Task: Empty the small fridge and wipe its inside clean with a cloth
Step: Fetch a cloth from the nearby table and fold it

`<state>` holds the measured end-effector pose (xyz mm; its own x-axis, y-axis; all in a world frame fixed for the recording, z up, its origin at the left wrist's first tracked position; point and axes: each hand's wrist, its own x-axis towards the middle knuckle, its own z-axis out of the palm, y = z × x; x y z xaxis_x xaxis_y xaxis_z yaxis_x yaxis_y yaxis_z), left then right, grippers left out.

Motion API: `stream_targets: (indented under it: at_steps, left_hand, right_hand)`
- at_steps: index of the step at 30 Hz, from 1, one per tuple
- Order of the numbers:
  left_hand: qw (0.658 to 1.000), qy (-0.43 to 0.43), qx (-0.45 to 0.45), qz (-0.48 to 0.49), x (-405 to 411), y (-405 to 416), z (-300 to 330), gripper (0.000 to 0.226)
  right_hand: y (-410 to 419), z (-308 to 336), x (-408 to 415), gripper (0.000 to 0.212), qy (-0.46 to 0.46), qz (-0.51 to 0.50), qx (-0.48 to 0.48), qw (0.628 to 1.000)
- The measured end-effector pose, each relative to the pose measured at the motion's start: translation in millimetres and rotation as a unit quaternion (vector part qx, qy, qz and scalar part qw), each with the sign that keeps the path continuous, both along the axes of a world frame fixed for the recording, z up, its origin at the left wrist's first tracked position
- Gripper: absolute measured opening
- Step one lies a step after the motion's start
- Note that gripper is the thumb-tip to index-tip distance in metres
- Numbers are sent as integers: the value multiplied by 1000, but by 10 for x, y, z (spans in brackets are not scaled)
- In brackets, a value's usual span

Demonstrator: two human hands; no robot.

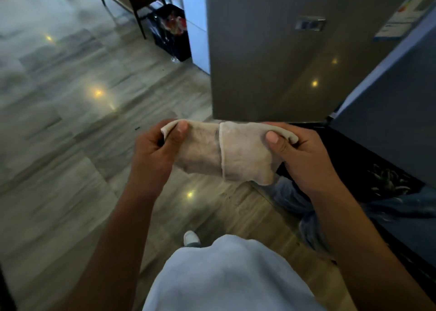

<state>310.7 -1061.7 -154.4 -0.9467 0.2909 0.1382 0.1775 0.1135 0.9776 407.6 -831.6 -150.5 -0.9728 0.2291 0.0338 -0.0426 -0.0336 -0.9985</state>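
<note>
The cloth (226,153), pale and folded over on itself with a hemmed edge running down its middle, hangs stretched between both hands in front of the person's body, above the wooden floor (77,131). The left hand (154,152) has its grip closed on the cloth's left corner, thumb pressed on top; the right hand (299,155) pinches the right corner the same way. Just beyond the cloth stands the grey fridge door (271,62), swung open, its outer face toward the camera; the fridge's inside is not visible from here, so whether it is already emptied cannot be told.

The step in hand looks like readying the cloth for wiping. To do it well, the fold should be made into a flat pad with a clean face outward, held in one hand so the other can steady the door. A black bin (172,34) with wrappers sits near the wall behind, and dark bags (368,181) lie to the right.
</note>
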Motion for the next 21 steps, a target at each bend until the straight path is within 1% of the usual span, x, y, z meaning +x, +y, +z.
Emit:
stream_targets:
  at_steps: [2, 3, 5, 6, 8, 9, 11, 15, 17, 18, 19, 20, 21]
  left_hand:
    - [1000, 13, -8, 25, -255, -443, 54, 21]
    - [1000, 14, -9, 23, -270, -435, 50, 21]
    - [998, 32, -23, 39, -504, -835, 141, 21]
    - [999, 26, -22, 32, -512, -822, 129, 22]
    - [997, 30, -30, 57, -711, -1178, 184, 23]
    - [998, 26, -25, 55, -718, -1175, 170, 22]
    - [996, 16, -20, 83, -909, -1448, 159, 16]
    - [995, 0, -2, 103, -1132, -1614, 117, 9]
    - [992, -9, 1, 128, -1404, -1712, 88, 12]
    - [992, -9, 7, 129, -1394, -1685, 99, 15]
    - [990, -8, 6, 138, -1552, -1699, 86, 16]
    - [989, -8, 4, 147, -1717, -1720, 68, 16]
    - [989, -8, 3, 148, -1732, -1708, 72, 14]
  right_hand:
    - [-398, -25, -337, 24, 4, 20, -1, 1000]
    - [-400, -5, -341, 23, 8, 19, 1, 1000]
    - [-779, -6, -664, 22, 22, 35, -5, 999]
    - [-774, 14, -660, 22, 23, 34, -13, 999]
    - [-1092, 5, -978, 22, 25, 51, -20, 998]
    - [-1081, 18, -985, 22, 27, 46, -18, 998]
    - [-1313, -8, -1291, 25, 20, 61, -15, 998]
    - [-1462, -17, -1626, 24, 18, 86, 0, 996]
    - [-1545, -90, -2013, 23, 16, 112, 11, 994]
    - [-1529, -81, -2009, 23, 21, 112, 10, 993]
    - [-1542, -115, -2213, 23, 25, 116, 3, 993]
    - [-1558, -152, -2413, 23, 27, 125, -1, 992]
    - [-1556, -139, -2427, 23, 28, 123, -4, 992]
